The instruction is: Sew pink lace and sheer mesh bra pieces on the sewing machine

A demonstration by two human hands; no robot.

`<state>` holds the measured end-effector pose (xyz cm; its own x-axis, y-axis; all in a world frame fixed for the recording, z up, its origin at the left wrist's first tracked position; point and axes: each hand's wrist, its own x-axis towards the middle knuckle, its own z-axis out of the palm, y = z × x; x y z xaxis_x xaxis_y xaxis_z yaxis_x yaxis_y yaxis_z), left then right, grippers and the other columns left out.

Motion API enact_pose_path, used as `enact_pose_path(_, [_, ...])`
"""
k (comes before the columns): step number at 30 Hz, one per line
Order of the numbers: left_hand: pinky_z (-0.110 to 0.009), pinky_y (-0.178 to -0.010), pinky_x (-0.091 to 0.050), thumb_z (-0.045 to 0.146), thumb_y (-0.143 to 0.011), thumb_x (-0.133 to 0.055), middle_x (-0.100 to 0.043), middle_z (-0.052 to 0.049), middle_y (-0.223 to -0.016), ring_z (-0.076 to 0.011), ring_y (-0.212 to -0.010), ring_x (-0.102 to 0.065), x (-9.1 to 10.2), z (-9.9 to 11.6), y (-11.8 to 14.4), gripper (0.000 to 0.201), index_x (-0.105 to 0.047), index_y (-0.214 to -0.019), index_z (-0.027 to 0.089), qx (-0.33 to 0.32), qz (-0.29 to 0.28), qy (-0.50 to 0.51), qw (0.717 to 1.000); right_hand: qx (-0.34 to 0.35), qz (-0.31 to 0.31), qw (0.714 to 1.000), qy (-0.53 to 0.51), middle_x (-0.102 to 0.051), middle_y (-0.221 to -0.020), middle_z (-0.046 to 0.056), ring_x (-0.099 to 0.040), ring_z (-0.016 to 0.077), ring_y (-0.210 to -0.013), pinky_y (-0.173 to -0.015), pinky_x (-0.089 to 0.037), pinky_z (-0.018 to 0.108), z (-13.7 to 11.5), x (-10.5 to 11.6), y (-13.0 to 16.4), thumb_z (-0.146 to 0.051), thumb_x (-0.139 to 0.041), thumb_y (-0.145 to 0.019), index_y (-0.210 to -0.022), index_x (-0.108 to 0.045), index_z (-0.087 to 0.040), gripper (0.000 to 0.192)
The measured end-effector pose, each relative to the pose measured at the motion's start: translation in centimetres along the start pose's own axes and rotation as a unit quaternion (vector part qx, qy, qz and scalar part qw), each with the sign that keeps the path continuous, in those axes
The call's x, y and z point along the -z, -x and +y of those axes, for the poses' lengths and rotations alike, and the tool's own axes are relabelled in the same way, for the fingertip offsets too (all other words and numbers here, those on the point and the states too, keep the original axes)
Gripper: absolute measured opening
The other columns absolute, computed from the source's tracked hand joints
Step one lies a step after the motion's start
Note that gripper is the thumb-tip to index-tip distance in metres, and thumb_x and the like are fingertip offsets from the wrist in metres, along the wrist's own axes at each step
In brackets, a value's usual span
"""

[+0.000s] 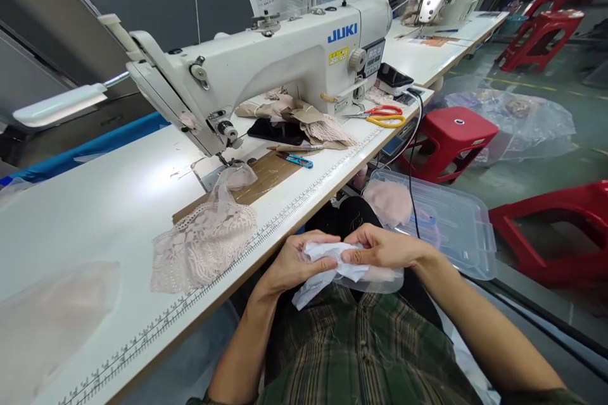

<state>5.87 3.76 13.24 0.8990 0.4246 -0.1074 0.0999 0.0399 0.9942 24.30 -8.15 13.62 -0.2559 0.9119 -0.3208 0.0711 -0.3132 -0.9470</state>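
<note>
Over my lap, my left hand (291,261) and my right hand (380,247) both grip a small crumpled white fabric piece (327,266); its loose end hangs down toward my plaid shirt. A pale pink lace piece (204,240) lies on the white sewing table (95,202), trailing up to the needle of the white JUKI sewing machine (285,57). Neither hand touches the lace or the machine.
Behind the needle lie fabric scraps (304,120), blue thread snips (297,159) and orange-yellow scissors (384,115). A clear plastic bin (456,221) with pink fabric sits at my right. Red stools (451,136) stand on the floor, and more machines stand beyond.
</note>
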Motion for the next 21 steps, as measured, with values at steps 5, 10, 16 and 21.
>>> enact_pose_path(5, [-0.022,-0.061,-0.043,0.024,-0.07,-0.078,-0.069,-0.005,-0.076,-0.0132,-0.068,-0.059,-1.3,-0.1,-0.1,0.014,-0.078,-0.081,0.015,-0.015,0.07,-0.049,0.996,0.006,-0.003,0.984,0.175,-0.065,-0.071,0.003,-0.055,0.012,-0.061,-0.054,-0.043,0.021,-3.7,5.0,0.0,-0.055,-0.064,-0.083,-0.088,-0.071,-0.012,0.044])
enact_pose_path(10, [-0.022,-0.055,-0.035,0.018,-0.062,-0.079,-0.065,-0.003,-0.07,-0.0097,-0.059,-0.05,-2.8,-1.6,0.9,0.013,-0.077,-0.073,0.014,0.033,0.089,0.043,0.995,0.09,0.527,0.815,0.221,-0.071,-0.095,0.009,-0.066,0.018,-0.081,-0.072,-0.054,0.029,-9.4,15.4,-3.2,-0.033,-0.055,-0.091,-0.098,-0.07,-0.015,0.024])
enact_pose_path(16, [-0.024,-0.061,-0.039,0.023,-0.056,-0.083,-0.063,-0.002,-0.071,-0.0117,-0.064,-0.05,-2.8,-4.1,2.6,0.022,-0.078,-0.075,0.015,0.117,0.102,0.09,0.984,0.051,0.667,0.692,0.271,-0.067,-0.113,0.023,-0.064,0.0259,-0.103,-0.098,-0.045,0.04,-12.7,24.6,-9.0,-0.013,-0.067,-0.077,-0.122,-0.059,-0.001,0.047])
enact_pose_path(21, [-0.03,-0.074,-0.048,0.031,-0.055,-0.084,-0.066,-0.005,-0.081,-0.0197,-0.076,-0.059,-1.8,-4.3,2.8,0.024,-0.078,-0.076,0.021,0.153,0.136,0.078,0.976,0.031,0.664,0.684,0.301,-0.071,-0.102,0.019,-0.067,0.0227,-0.096,-0.09,-0.047,0.033,-12.2,27.0,-11.1,-0.009,-0.062,-0.078,-0.114,-0.064,-0.004,0.036])
